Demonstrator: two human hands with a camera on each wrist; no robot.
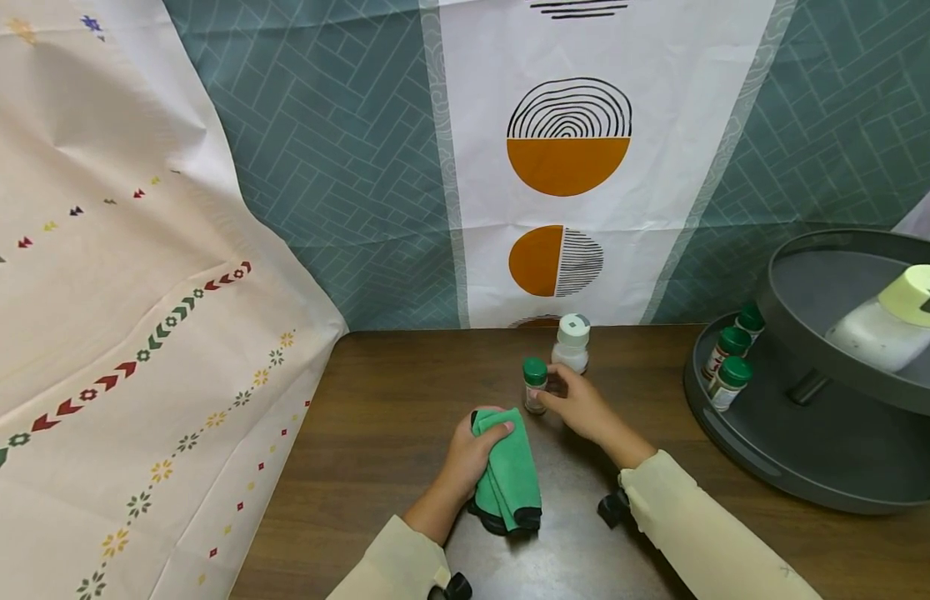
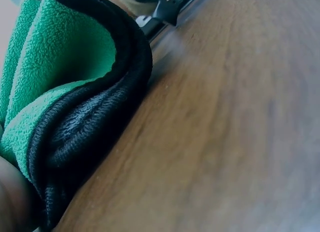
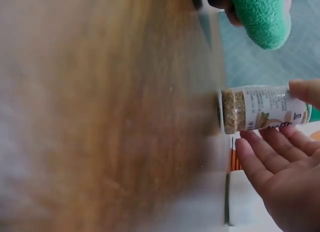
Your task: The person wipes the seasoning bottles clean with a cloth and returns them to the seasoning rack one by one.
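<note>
My left hand [image 1: 463, 460] grips a folded green cloth [image 1: 514, 477] with black edging, its thumb lying over the top fold. In the left wrist view the cloth's black rim hangs close above the wood. A small clear spice jar [image 1: 535, 388] with a green lid stands upright on the table, just beyond the cloth. My right hand [image 1: 582, 407] pinches this jar from the right, between thumb and fingers. The right wrist view shows its white printed label and grainy brown contents [image 3: 233, 111]. Directly behind that hand stands a white bottle [image 1: 572, 348] with a white cap.
On the right stands a dark two-tier round tray [image 1: 817, 492]. Several green-lidded spice jars [image 1: 729, 382] sit on its lower tier, and a white bottle with a pale yellow-green cap [image 1: 885, 329] leans on the upper one. A patterned cloth [image 1: 172, 433] drapes along the left side.
</note>
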